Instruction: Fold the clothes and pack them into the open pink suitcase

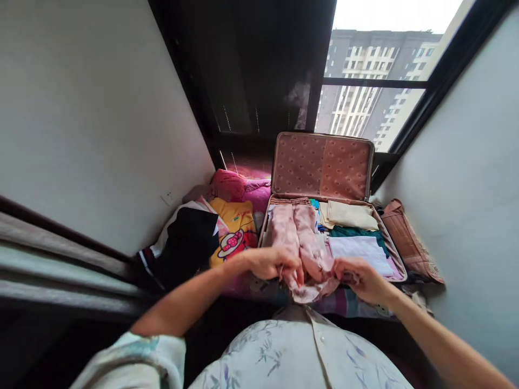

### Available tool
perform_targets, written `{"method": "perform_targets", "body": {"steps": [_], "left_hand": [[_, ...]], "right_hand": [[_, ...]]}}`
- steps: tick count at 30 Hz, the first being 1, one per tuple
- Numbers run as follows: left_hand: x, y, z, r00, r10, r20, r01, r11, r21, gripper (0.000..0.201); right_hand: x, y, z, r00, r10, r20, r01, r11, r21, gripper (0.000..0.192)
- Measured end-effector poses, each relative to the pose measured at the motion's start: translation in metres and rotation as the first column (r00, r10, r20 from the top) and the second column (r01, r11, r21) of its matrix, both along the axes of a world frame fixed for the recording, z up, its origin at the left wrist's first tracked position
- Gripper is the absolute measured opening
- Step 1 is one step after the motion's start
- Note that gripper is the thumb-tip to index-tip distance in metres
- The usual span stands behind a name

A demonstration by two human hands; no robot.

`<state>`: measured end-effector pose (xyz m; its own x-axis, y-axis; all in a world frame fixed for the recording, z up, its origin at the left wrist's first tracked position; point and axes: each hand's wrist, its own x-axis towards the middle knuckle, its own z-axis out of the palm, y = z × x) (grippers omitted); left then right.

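Observation:
An open suitcase lies on the bed with its patterned lid standing upright. A pink satin garment lies lengthwise in its left half, and its near end hangs over the front edge. My left hand pinches that near end on the left. My right hand grips the same bunched fabric on the right. Folded clothes fill the right half: a cream piece, a dark green piece and a pale lilac piece.
Left of the suitcase lie a yellow cartoon-print cloth, a black garment and a pink bundle. A brown woven bag leans by the right wall. Walls close in on both sides, and a window is behind the lid.

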<state>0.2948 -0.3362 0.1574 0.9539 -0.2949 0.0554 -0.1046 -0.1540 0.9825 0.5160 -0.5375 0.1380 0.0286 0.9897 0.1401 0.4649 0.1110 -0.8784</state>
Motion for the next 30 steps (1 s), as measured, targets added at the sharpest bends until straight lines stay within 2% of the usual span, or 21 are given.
{"method": "perform_targets", "body": {"steps": [2, 4, 6, 8, 11, 15, 19, 22, 23, 24, 27, 28, 30], "left_hand": [[-0.02, -0.017, -0.07, 0.993, 0.101, -0.062, -0.105, 0.993, -0.061, 0.021], [-0.039, -0.033, -0.122, 0.987, 0.139, -0.083, -0.144, 0.988, -0.062, 0.021], [-0.056, -0.046, -0.153, 0.98, 0.168, -0.106, -0.176, 0.982, -0.075, 0.021], [-0.07, -0.058, -0.166, 0.971, 0.2, -0.132, -0.214, 0.971, -0.103, 0.02], [-0.085, -0.07, -0.168, 0.957, 0.235, -0.171, -0.259, 0.957, -0.134, 0.018], [-0.096, -0.068, -0.156, 0.951, 0.238, -0.2, -0.271, 0.949, -0.159, 0.02], [-0.087, -0.03, -0.142, 0.952, 0.221, -0.214, -0.257, 0.953, -0.16, 0.02], [-0.06, 0.019, -0.134, 0.916, 0.332, -0.225, -0.376, 0.906, -0.195, 0.016], [-0.047, 0.037, -0.131, 0.885, 0.41, -0.222, -0.453, 0.869, -0.201, 0.016], [-0.034, 0.055, -0.13, 0.828, 0.52, -0.209, -0.556, 0.808, -0.195, 0.017], [0.009, 0.103, -0.132, 0.538, 0.833, -0.129, -0.842, 0.521, -0.142, 0.025], [0.023, 0.116, -0.136, 0.442, 0.891, -0.106, -0.895, 0.429, -0.126, 0.029], [0.048, 0.137, -0.15, 0.306, 0.948, -0.089, -0.95, 0.298, -0.098, 0.036]], "right_hand": [[-0.013, -0.02, -0.047, 0.999, -0.034, -0.042, 0.031, 0.997, -0.077, 0.011], [-0.025, -0.036, -0.077, 0.994, -0.076, -0.081, 0.065, 0.989, -0.13, 0.011], [-0.035, -0.049, -0.092, 0.989, -0.097, -0.113, 0.075, 0.981, -0.178, 0.012], [-0.043, -0.06, -0.097, 0.988, -0.089, -0.127, 0.06, 0.974, -0.217, 0.011], [-0.052, -0.068, -0.095, 0.993, -0.042, -0.115, 0.011, 0.966, -0.258, 0.008], [-0.054, -0.06, -0.079, 0.992, 0.022, -0.125, -0.055, 0.963, -0.266, 0.009], [-0.036, -0.021, -0.056, 0.984, 0.009, -0.18, -0.054, 0.968, -0.247, 0.002], [-0.006, 0.034, -0.051, 0.972, -0.055, -0.228, -0.01, 0.962, -0.275, 0.02], [0.007, 0.056, -0.054, 0.965, -0.087, -0.248, 0.015, 0.961, -0.276, 0.027], [0.021, 0.081, -0.059, 0.956, -0.12, -0.269, 0.044, 0.961, -0.274, 0.033], [0.065, 0.157, -0.085, 0.93, -0.238, -0.28, 0.158, 0.947, -0.28, 0.047], [0.079, 0.182, -0.096, 0.928, -0.283, -0.243, 0.212, 0.936, -0.281, 0.049], [0.103, 0.226, -0.121, 0.925, -0.353, -0.141, 0.314, 0.918, -0.241, 0.054]]}}
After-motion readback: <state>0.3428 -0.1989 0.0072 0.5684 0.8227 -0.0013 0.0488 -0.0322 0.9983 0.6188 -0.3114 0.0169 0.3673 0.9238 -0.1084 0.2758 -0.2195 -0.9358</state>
